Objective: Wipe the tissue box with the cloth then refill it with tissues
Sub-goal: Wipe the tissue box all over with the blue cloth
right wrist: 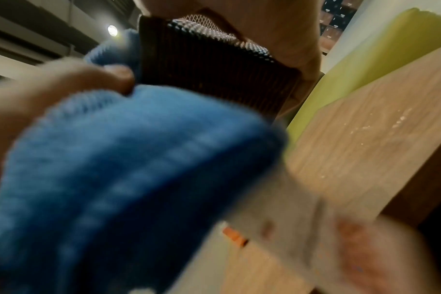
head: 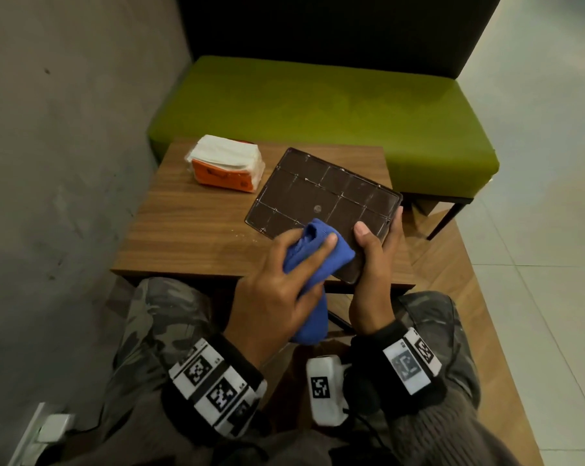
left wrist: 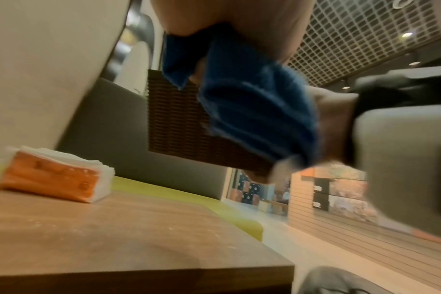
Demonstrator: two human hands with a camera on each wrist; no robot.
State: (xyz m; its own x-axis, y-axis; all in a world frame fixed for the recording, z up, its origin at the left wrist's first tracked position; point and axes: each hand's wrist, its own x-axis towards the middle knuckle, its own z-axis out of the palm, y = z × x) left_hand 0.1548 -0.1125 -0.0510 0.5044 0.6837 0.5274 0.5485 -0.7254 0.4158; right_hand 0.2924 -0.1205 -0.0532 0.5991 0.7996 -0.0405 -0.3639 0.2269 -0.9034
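Ribbed blue cloth [head: 318, 250], matt brown box [head: 321, 196], wood-grain table [head: 190, 223]

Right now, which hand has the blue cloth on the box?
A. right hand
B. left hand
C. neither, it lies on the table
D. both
B: the left hand presses the cloth onto the box, while the right hand only grips the box's near edge.

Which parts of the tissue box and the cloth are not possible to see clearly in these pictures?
- Tissue box, head view: near corner hidden under the cloth and left hand.
- Box opening: faces away; not shown.
- Cloth, right wrist view: blurred.
- Tissue pack lettering: too small.
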